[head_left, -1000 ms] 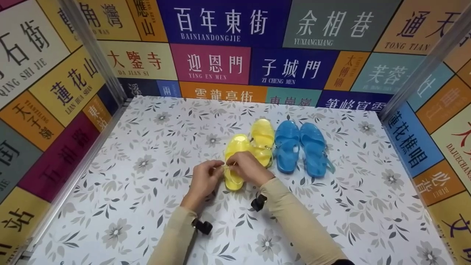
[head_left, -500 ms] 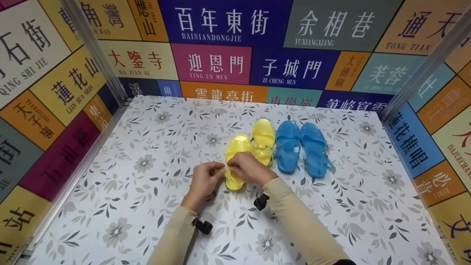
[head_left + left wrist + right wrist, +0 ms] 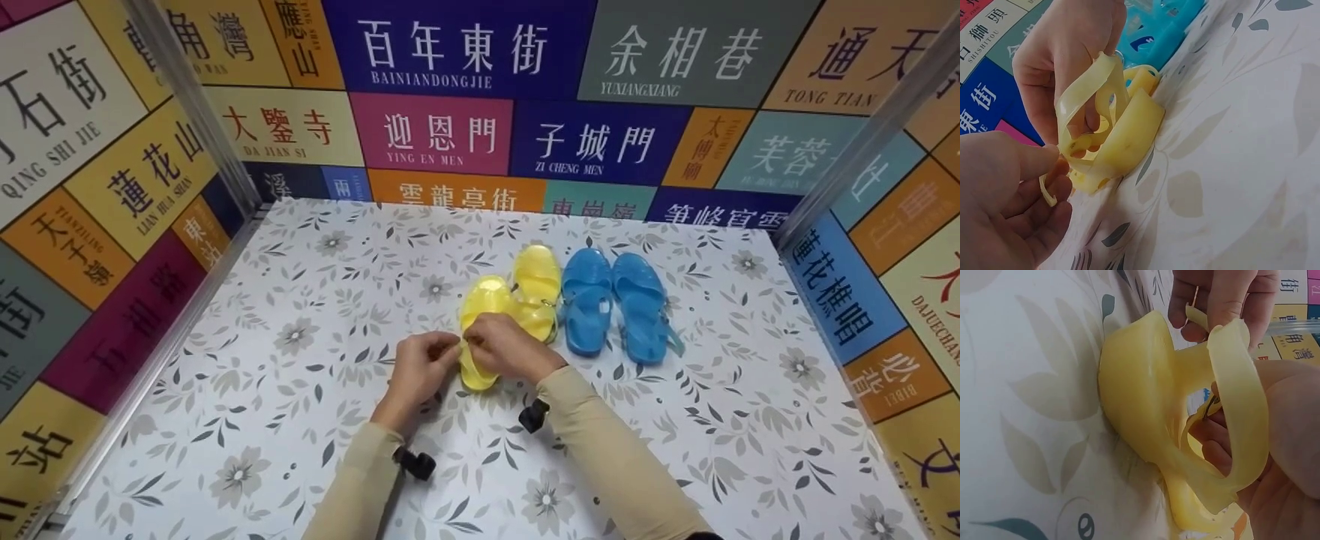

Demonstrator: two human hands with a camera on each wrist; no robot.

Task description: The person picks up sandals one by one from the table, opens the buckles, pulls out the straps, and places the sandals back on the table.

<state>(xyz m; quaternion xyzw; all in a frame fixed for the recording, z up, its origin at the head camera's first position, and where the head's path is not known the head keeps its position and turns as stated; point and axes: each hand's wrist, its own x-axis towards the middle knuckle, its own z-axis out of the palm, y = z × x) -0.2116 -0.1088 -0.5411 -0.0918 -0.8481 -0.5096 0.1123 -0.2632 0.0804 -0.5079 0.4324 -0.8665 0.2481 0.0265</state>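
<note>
A yellow jelly sandal [image 3: 484, 292] lies on the floral surface, toe pointing away. On its left side, my left hand [image 3: 420, 367] pinches the ankle strap between thumb and finger; the strap's free end [image 3: 1048, 194] sticks out below them in the left wrist view. My right hand [image 3: 510, 346] reaches over the sandal and grips the same strap [image 3: 1249, 410] close to a small metal buckle [image 3: 1212, 405]. The strap stands up in a loop above the heel [image 3: 1134, 135]. Fingers partly hide where the strap meets the buckle.
A second yellow sandal [image 3: 536, 271] lies close to the right, partly behind my right hand. Beyond it are two blue sandals [image 3: 587, 296] side by side, one with a loose strap [image 3: 675, 339]. Sign-printed panels [image 3: 431, 135] wall in the white floral surface [image 3: 315, 420].
Both hands stay at the yellow sandal's strap, with only slight finger movement. The right wrist has shifted a little to the right. The sandals have not visibly moved.
</note>
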